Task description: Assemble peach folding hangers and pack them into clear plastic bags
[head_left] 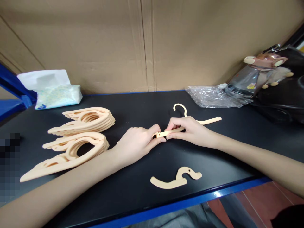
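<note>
A beige folding clothes hanger (163, 134) is held low over the middle of the black table, its curved hook standing up behind my right hand. My left hand (136, 144) pinches one end of the hanger between thumb and fingers. Close beside it, my right hand (187, 129) is closed on the same arm of the hanger, and the other arm sticks out to the right beyond the knuckles. Part of the hanger's middle is hidden by my right fingers. Nearer the front edge lies a separate beige curved hanger piece (168, 184) with a hook-shaped part.
Two stacks of folded beige hangers, a rear stack (104, 118) and a front stack (95, 150), lie left. Behind them sits a tissue pack (59, 95). Back right are a clear plastic bag (209, 96), a transparent bottle (244, 80) and a black bag (291, 88). Cardboard (106, 47) walls the rear.
</note>
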Demonstrator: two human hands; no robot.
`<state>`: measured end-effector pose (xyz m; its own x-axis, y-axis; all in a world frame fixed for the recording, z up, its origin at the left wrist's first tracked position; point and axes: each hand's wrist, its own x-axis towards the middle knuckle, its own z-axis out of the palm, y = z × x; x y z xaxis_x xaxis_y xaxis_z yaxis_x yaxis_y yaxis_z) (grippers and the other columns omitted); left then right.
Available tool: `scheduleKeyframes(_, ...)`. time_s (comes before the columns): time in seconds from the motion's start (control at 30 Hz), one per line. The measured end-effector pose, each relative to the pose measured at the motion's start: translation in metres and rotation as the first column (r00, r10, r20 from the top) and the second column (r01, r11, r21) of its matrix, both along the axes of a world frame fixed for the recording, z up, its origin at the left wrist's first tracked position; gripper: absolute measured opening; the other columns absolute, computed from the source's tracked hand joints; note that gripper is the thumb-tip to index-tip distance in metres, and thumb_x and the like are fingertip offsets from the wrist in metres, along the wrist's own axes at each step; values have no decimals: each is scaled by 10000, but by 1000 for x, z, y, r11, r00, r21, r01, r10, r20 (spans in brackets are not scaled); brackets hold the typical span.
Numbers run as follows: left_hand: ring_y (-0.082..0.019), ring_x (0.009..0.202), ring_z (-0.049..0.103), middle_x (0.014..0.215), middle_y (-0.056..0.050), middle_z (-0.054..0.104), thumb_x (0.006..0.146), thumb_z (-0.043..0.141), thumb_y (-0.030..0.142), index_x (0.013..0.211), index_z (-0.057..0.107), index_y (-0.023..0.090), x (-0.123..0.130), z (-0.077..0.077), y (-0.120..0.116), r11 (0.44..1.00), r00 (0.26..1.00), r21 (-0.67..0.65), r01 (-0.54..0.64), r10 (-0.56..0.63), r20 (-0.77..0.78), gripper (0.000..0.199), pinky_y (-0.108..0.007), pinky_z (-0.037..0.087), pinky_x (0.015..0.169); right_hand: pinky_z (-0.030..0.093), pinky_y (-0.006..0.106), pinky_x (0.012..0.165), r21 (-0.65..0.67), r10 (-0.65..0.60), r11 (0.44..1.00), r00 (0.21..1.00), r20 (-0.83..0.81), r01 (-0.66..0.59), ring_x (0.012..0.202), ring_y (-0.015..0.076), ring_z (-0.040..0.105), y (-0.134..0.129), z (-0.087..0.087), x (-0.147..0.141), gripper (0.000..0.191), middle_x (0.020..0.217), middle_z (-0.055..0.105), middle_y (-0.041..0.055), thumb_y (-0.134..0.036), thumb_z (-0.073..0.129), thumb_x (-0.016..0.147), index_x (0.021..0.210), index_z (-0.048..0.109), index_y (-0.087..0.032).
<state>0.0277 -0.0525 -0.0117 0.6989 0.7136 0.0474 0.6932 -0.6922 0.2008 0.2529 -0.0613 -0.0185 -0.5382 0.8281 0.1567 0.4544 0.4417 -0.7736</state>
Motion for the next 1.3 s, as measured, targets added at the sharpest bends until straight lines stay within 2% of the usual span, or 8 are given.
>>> scheduleKeyframes(0.47,-243,520,658,595,20,640,1048,313,426,1145,468,200,2,3,-7,995,993,85,49,-39,-112,290,-253,300,459,555,287,747,-125,-9,992,987,-158,-11,843,167,717,-2,-4,-5,187,872,739,10,-368,680,873,867,660,-182)
scheduleKeyframes(0.63,-237,506,680,597,20,664,1058,281,407,1277,374,172,2,1,-9,988,991,145,49,-30,-133,334,-246,310,444,552,301,756,-121,-3,993,990,-139,-14,842,178,718,0,-4,-4,194,873,746,18,-372,690,857,876,674,-180)
scheduleKeyframes(0.77,-239,522,701,641,6,702,1059,282,388,1289,340,169,1,-2,-10,975,992,210,68,-44,-117,324,-253,337,439,527,275,716,-109,3,994,994,-107,-14,813,167,706,0,-3,-3,196,857,748,12,-374,698,856,883,681,-181)
scheduleKeyframes(0.87,-253,545,710,723,-20,736,1053,320,344,1286,337,169,0,-3,-11,958,991,264,116,-93,-96,292,-271,340,429,486,244,667,-76,15,997,998,-55,-19,762,142,688,0,-1,-2,189,859,751,1,-373,684,874,887,684,-184)
scheduleKeyframes(1.0,-254,515,687,708,-19,720,1045,343,308,1271,368,155,0,-5,-11,935,987,319,157,-143,-67,274,-287,339,417,441,230,644,-28,25,999,1000,-6,-25,729,123,660,0,0,-1,149,833,737,-14,-329,674,881,882,682,-180)
scheduleKeyframes(1.13,-254,669,710,795,-45,712,1020,366,277,1275,398,139,-1,-6,-11,927,986,339,163,-168,-14,291,-305,447,490,418,228,632,4,30,1000,999,14,-30,697,109,630,-1,2,-1,113,822,718,-23,-293,662,890,900,671,-181)
scheduleKeyframes(1.2,-249,775,701,875,-70,699,983,385,213,1248,438,128,-2,-6,-10,926,983,340,165,-182,17,284,-317,494,557,413,235,637,79,27,996,997,68,-32,698,114,620,0,5,1,134,818,707,-21,-320,667,895,891,664,-186)
scheduleKeyframes(1.3,-238,812,641,903,-76,658,913,416,129,1062,547,130,-4,-5,-8,926,979,339,167,-197,55,198,-323,500,607,411,264,669,221,-23,975,976,215,-26,741,144,615,4,10,9,214,819,689,0,-403,678,887,868,666,-189)
